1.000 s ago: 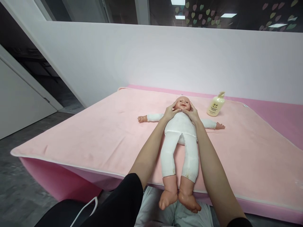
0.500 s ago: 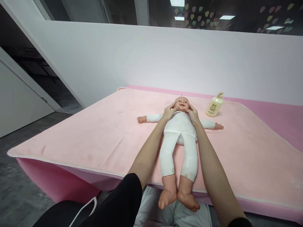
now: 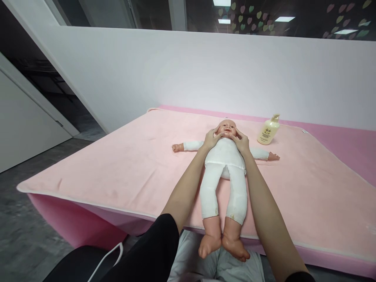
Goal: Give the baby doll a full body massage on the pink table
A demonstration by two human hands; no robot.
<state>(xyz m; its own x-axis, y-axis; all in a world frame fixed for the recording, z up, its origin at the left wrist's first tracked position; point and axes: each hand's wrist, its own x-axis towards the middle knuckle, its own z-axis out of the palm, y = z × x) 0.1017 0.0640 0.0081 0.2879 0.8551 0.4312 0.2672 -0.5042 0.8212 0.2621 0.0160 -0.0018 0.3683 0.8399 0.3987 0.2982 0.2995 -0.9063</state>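
Note:
A baby doll [image 3: 225, 152] lies on its back on a pink blanket [image 3: 141, 156], its white cloth arms spread out and its bare feet hanging past the near edge. My left hand [image 3: 210, 139] cups the cheek and jaw on the left of its face, thumb by the chin. On the other cheek rests my right hand [image 3: 242, 141], fingers up along the side and thumb near the mouth and chin. Both hands touch the doll's head [image 3: 228, 124] from either side. A pale yellow pump bottle [image 3: 268, 131] stands upright beyond the doll's arm on the right.
A white wall [image 3: 117, 70] rises behind the table, with dark glass above it. The blanket drapes over the table's near edge. At the lower left are a white cable [image 3: 105, 256] and the grey floor [image 3: 35, 227]. A door [image 3: 26, 125] stands at the far left.
The view has shifted slightly. My right thumb has moved a little inward toward the doll's chin and stands further from the index finger. My left hand stays at the cheek; the doll lies as before.

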